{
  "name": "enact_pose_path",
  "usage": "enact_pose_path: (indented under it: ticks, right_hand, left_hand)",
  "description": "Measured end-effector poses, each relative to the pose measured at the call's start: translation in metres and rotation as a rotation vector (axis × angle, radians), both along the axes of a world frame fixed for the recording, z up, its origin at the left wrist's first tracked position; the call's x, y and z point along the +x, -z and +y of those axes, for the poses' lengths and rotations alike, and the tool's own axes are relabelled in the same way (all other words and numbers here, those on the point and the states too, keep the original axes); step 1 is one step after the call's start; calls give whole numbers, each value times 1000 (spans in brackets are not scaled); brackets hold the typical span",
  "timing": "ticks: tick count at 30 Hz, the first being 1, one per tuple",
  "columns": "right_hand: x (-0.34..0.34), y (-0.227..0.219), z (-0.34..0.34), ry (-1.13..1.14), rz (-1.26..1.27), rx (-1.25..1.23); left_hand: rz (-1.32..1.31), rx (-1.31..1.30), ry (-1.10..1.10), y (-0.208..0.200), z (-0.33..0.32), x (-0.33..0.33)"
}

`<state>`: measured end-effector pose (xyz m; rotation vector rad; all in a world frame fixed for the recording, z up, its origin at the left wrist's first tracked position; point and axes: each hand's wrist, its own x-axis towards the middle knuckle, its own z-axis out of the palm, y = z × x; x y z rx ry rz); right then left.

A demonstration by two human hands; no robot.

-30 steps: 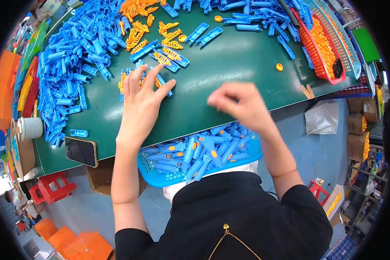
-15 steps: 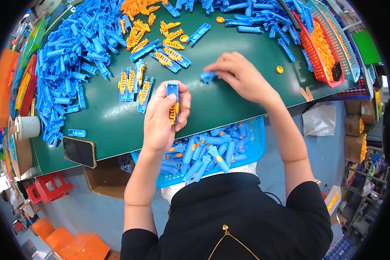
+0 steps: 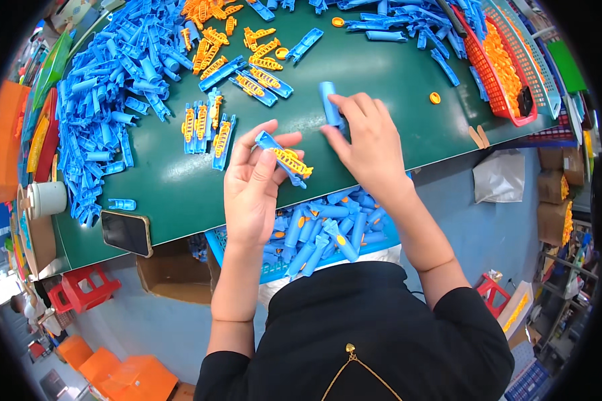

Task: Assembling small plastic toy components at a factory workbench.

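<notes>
Between the thumb and fingers of my left hand [image 3: 255, 184] lies a blue half-shell [image 3: 266, 140] with an orange ridged insert [image 3: 290, 162] along it, its open side up. To its right, my right hand [image 3: 368, 137] pinches another blue shell piece [image 3: 328, 105], rounded side showing. The two pieces are apart, both close above the near part of the table. Several blue shells with orange inserts [image 3: 195, 127] lie on the table left of my hands, and more of these [image 3: 261, 83] lie farther off. A single blue shell [image 3: 305, 45] rests beyond them.
A big heap of blue shells [image 3: 107, 93] fills the table's left. Orange inserts [image 3: 211, 47] lie at the back. A red basket [image 3: 471, 50] of orange pieces stands at right. Below the table edge, a blue basket [image 3: 215, 246] holds closed tubes. A phone [image 3: 126, 232] lies near the front edge.
My left hand has tilted its shell and loosened its fingers, so the insert shows more. The shell in my right hand has swung upright, and that hand has come slightly nearer.
</notes>
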<state>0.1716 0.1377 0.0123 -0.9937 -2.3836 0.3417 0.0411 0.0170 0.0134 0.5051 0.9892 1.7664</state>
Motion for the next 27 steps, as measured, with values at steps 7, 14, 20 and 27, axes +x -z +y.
enact_pose_path:
  ticks: [7, 14, 20, 27]
  right_hand:
    - [6, 6, -2, -187, 349, -389]
    - [5, -10, -31, -427, 503, -730]
    - [6, -8, -30, -448, 500, -735]
    - [10, -9, -23, -504, 513, -919]
  left_hand:
    - [-66, -35, -108, 7, 3, 7]
    - [-67, 21, -137, 7, 3, 8]
    - [-24, -17, -115, 10, 1, 6]
    - [5, -49, -85, 7, 1, 8]
